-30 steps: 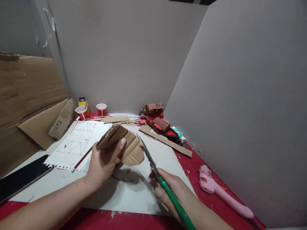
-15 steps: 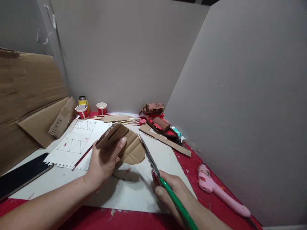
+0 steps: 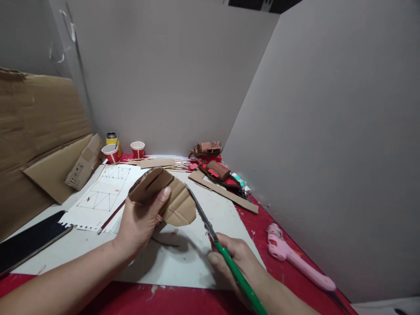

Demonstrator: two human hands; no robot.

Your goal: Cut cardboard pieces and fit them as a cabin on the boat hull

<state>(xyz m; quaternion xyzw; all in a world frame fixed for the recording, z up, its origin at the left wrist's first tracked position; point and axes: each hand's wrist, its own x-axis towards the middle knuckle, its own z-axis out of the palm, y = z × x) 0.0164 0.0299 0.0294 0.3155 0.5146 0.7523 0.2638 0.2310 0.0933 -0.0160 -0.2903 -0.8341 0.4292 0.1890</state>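
Note:
My left hand (image 3: 144, 225) grips a bent piece of cardboard (image 3: 181, 203), thumb on its face and fingers behind. The piece has a rounded outer edge, crease lines and a dark slot near its upper left. In my right hand (image 3: 234, 258) are scissors (image 3: 241, 278) with a long green handle. Their grey blades point up and to the left, along the cardboard's right edge; whether they touch it I cannot tell. A thin curved offcut (image 3: 166, 243) lies on the white sheet below my left hand.
A pink glue gun (image 3: 297, 258) lies at right on the red table. Cardboard strips (image 3: 226, 193), wooden sticks (image 3: 180, 166) and brown model parts (image 3: 218, 169) are at the back. Paper cups (image 3: 138, 150), a drawing (image 3: 105, 192), a phone (image 3: 33, 240) and large cardboard (image 3: 39, 113) stand or lie left.
The whole view has shifted slightly. Both hands keep their holds, and the cardboard has turned a little, with the scissors staying beside its right edge.

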